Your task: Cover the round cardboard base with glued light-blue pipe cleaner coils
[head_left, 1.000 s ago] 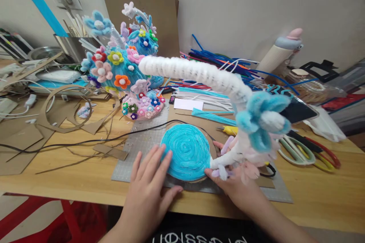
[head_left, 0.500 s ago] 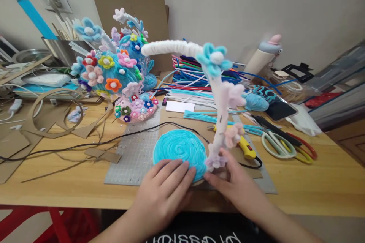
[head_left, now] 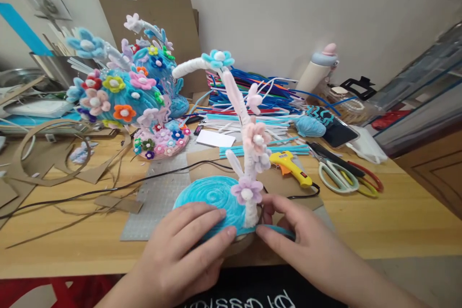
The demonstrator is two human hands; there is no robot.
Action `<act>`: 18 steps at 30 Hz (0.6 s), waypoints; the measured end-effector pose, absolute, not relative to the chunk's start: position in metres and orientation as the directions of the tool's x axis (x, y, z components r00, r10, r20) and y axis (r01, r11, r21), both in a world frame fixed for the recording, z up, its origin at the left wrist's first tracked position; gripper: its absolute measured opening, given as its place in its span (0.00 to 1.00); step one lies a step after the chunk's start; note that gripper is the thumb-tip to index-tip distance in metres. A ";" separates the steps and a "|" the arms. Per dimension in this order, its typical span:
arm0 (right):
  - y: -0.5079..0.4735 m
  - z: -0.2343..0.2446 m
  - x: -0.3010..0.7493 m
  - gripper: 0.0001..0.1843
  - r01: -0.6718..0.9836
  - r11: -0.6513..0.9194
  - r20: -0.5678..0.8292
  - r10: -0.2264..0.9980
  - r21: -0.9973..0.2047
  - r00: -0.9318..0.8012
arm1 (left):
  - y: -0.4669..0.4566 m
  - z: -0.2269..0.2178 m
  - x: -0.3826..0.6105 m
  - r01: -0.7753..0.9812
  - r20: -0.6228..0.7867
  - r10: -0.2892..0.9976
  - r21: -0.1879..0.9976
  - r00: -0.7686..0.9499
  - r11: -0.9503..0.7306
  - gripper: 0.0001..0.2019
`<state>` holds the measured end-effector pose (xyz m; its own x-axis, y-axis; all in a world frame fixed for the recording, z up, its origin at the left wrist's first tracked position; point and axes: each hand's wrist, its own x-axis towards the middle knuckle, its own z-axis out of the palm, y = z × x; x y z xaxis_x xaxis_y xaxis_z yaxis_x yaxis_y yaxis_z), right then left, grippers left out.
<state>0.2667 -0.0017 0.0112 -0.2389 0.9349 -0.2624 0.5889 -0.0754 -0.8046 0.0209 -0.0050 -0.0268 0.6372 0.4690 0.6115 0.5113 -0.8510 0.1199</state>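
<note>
Closely, left hand [head_left: 184,250] spread flat on blue chenille disc [head_left: 205,195] — by the table [head_left: 378,221] edge, right hand [head_left: 299,238] pinching flowered stem [head_left: 249,209].

Blue disc [head_left: 209,197] with a flowered white stem [head_left: 236,101]
The disc is a flat spiral of fuzzy turquoise wire on a cardboard round, lying on the grey mat [head_left: 159,202]. The stem stands upright at its right rim, bends to the left at the top, and carries pink, lilac and blue flowers [head_left: 257,137]
</note>
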 end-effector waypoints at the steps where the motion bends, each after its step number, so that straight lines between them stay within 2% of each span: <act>1: -0.001 0.011 0.266 0.16 0.588 -0.074 -0.261 0.935 -0.806 -0.240 | -0.003 -0.025 0.020 0.498 0.592 0.451 0.095 0.667 -0.862 0.25; 5: 0.003 0.012 0.266 0.15 0.578 -0.073 -0.257 0.936 -0.813 -0.243 | 0.003 -0.016 0.020 0.482 0.513 0.421 0.016 0.748 -0.876 0.24; 12: 0.000 0.010 0.266 0.12 0.597 -0.065 -0.263 0.931 -0.800 -0.251 | 0.008 -0.003 0.026 0.477 0.487 0.357 -0.145 0.797 -0.867 0.16; 15: -0.001 0.009 0.267 0.11 0.616 -0.050 -0.254 0.935 -0.786 -0.248 | 0.008 -0.002 0.029 0.464 0.497 0.340 -0.150 0.799 -0.873 0.14; 18: -0.002 0.009 0.267 0.10 0.618 -0.047 -0.261 0.929 -0.785 -0.261 | 0.007 -0.004 0.033 0.461 0.573 0.320 -0.115 0.754 -0.880 0.11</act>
